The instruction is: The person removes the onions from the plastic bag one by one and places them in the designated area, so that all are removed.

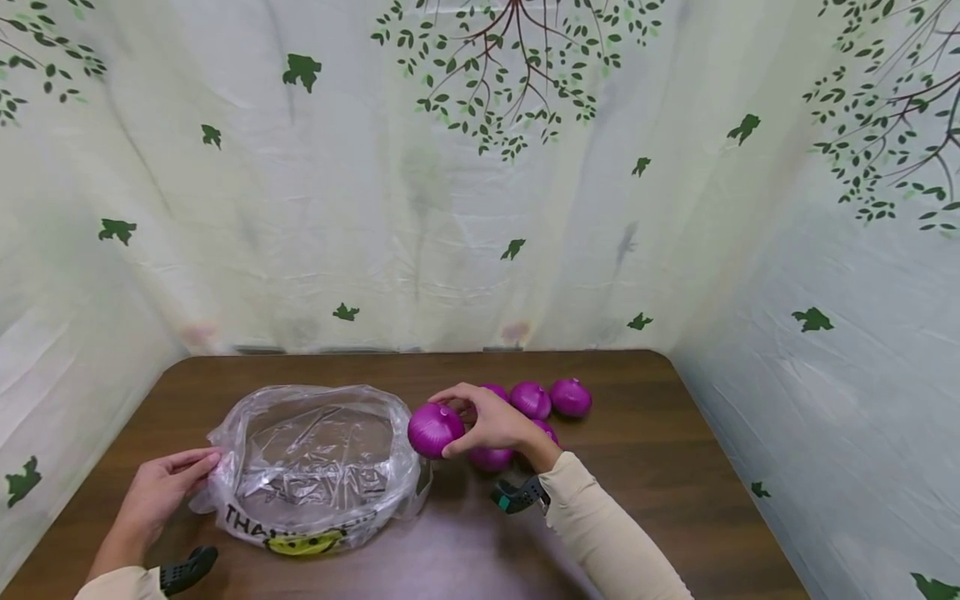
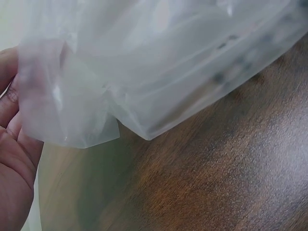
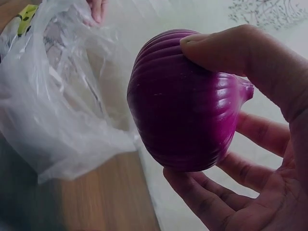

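My right hand (image 1: 495, 423) grips a purple onion (image 1: 435, 431) with thumb and fingers, above the table beside the right rim of a clear plastic bag (image 1: 234, 433). In the right wrist view, the onion (image 3: 180, 101) fills the middle, with its stem end toward the palm. The bag stands with its mouth spread wide, and I see no onion inside it. At its left edge my left hand (image 1: 161, 487) pinches the plastic. The left wrist view shows fingers (image 2: 9, 103) partly hidden behind the bag's film (image 2: 67, 106).
Several more purple onions (image 1: 571, 397) lie to the right of the bag on the brown wooden table (image 1: 675, 500), some partly hidden by my right hand. Pale curtains (image 1: 450, 208) with leaf prints hang behind and on both sides of the table.
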`<state>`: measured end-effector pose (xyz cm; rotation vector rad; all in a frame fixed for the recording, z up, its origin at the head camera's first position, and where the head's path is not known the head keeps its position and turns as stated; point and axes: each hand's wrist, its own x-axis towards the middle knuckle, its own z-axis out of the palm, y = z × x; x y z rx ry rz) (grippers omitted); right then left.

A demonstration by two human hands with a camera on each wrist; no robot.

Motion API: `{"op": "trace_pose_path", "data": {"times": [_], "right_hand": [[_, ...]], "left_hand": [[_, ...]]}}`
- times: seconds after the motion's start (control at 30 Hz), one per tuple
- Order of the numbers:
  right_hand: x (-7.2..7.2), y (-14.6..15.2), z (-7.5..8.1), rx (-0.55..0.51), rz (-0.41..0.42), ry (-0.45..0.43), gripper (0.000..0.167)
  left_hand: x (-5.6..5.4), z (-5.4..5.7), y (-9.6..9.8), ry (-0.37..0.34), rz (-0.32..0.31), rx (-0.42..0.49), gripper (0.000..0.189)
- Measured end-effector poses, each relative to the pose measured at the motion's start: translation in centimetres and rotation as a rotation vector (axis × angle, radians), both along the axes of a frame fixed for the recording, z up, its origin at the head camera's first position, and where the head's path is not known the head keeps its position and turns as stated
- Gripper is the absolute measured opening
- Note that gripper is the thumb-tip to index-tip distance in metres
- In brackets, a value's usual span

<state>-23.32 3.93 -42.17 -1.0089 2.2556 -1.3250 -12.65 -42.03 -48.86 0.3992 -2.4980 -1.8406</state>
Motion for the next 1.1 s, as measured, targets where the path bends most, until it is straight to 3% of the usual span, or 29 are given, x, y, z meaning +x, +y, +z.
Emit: {"op": "trace_pose_path", "data": {"times": [0.23, 0.43, 0.63, 1.1], "right_hand": [[-0.2, 2.1, 0.2, -0.026, 0.005, 0.007, 0.067], [0.0, 4.1, 0.2, -0.006, -0.039, 0.018, 0.067], [-0.1, 6.2, 0.0, -0.032, -0.057, 0.001, 0.065], [-0.5, 11.1, 0.0, -0.087, -0.086, 0.027, 0.065]], "left_hand": [[0.0, -0.1, 0.0, -0.013, 0.001, -0.005, 0.014], [-0.1, -0.2, -0.1, -0.028, 0.002, -0.035, 0.007], [-0.1, -0.2, -0.1, -0.049, 0.002, -0.054, 0.013], [-0.1, -0.1, 0.1, -0.005, 0.010, -0.026, 0.009]]}}
